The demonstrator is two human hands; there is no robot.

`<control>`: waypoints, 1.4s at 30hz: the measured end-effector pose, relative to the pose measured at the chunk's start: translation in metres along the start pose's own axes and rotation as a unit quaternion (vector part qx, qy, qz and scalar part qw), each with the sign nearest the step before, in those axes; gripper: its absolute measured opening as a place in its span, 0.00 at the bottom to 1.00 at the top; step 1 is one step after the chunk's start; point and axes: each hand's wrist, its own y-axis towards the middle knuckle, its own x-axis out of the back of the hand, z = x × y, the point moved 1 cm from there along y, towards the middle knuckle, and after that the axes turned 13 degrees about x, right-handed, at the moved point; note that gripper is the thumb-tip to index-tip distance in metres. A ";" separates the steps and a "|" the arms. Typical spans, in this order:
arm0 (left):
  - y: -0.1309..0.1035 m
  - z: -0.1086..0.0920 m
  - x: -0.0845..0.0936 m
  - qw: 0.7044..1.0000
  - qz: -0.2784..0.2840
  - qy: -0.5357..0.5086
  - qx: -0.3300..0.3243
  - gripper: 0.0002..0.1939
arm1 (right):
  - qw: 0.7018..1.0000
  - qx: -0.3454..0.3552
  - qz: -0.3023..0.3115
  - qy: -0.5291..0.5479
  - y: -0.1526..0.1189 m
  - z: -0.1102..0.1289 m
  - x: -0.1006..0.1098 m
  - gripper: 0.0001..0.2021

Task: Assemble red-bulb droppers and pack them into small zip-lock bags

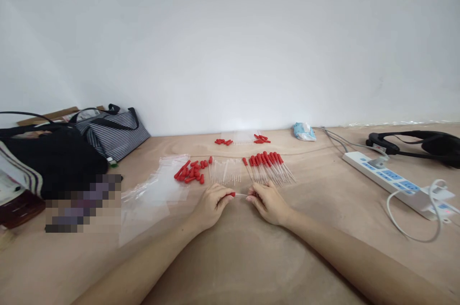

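Between finger and thumb, my left hand [211, 205] pinches a red rubber dropper bulb [233, 194]. My right hand [270, 203] grips a thin clear dropper tube [241, 195], whose other end meets the bulb; how far it sits inside is hidden. Just beyond my hands lies a row of clear tubes [225, 171]. Loose red bulbs [194, 172] are heaped to its left. On its right, several droppers [268, 160] with red bulbs on their tubes lie side by side, tips toward me.
Clear plastic bags [170, 183] lie left of the bulbs. More red bulbs [223, 141] are near the wall. A white power strip [390, 178] with cables and a black headset [417, 143] occupy the right. A blue tissue pack [304, 131] and a striped bag [113, 132] stand farther back.
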 end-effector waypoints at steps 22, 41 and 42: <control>-0.005 -0.003 -0.007 0.993 -0.024 0.049 -0.106 0.13 | 0.998 0.053 0.021 -0.029 0.005 0.009 -0.005 0.13; 0.000 0.010 0.010 0.987 -0.120 0.096 0.049 0.19 | 0.994 0.016 -0.008 -0.110 0.020 -0.006 0.018 0.15; 0.000 0.013 0.010 0.982 -0.135 0.105 0.080 0.18 | 0.992 -0.027 -0.028 -0.118 0.025 -0.011 0.016 0.15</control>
